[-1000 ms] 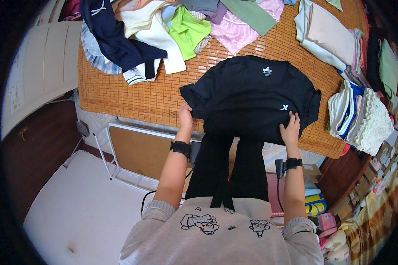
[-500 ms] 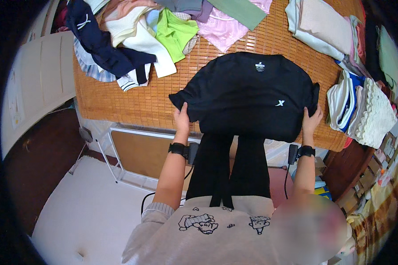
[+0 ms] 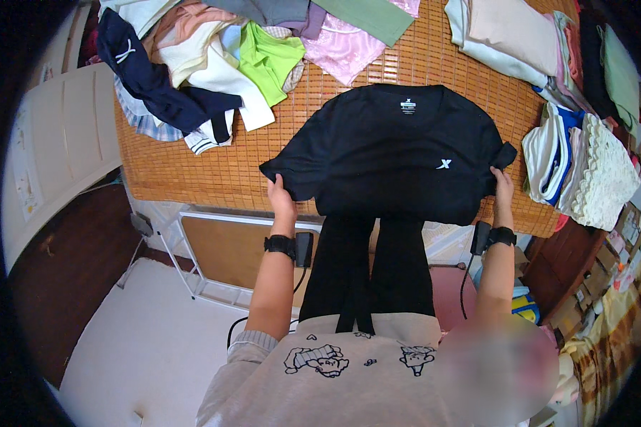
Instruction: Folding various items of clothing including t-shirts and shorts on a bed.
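Note:
A black T-shirt (image 3: pixel 399 156) with a small white mark on the chest lies spread across the near edge of a bamboo mat (image 3: pixel 192 174), its neckline away from me. My left hand (image 3: pixel 282 201) pinches the hem of the left sleeve. On the other side, my right hand (image 3: pixel 503 186) is closed on the right sleeve edge. The lower part of the shirt reaches the mat's front edge, just before my legs. Some fingertips are hidden by the cloth.
Loose clothes lie heaped at the far left, with a navy garment (image 3: pixel 149 78) and a lime-green one (image 3: pixel 267 64). Folded clothes (image 3: pixel 513 43) are stacked far right, and a white lacy piece (image 3: pixel 602 171) stands beside them. Below the mat is a folding table (image 3: pixel 221 245).
Both sleeves have been drawn outward, the left one spreading further to the left. The shirt lies flatter and wider, and the whole view has shifted slightly.

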A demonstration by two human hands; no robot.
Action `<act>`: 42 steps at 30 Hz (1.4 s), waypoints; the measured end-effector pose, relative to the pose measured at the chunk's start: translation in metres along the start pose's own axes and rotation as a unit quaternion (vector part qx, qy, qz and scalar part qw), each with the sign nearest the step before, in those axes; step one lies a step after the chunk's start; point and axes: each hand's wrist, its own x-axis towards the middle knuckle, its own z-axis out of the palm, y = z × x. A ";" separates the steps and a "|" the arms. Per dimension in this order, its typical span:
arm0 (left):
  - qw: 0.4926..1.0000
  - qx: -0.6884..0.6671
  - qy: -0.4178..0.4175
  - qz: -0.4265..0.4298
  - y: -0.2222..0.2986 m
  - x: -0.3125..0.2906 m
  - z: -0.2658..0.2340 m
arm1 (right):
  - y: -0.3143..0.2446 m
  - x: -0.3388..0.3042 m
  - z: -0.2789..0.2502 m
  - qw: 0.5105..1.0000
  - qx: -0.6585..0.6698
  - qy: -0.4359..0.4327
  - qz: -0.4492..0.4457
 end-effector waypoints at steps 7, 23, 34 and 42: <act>0.997 0.062 -0.016 0.050 -0.001 -0.004 0.007 | -0.025 -0.011 0.010 0.978 0.195 0.009 0.077; 0.962 0.244 -0.015 0.118 -0.006 -0.002 -0.011 | 0.018 0.003 -0.011 0.952 0.253 0.170 -0.012; 0.857 0.436 -0.108 0.253 0.015 -0.036 0.032 | -0.046 -0.073 0.030 0.906 -0.142 0.175 -0.357; 0.755 0.492 -0.372 0.223 0.021 -0.052 0.093 | -0.063 -0.096 0.068 0.881 -0.282 -0.101 -0.366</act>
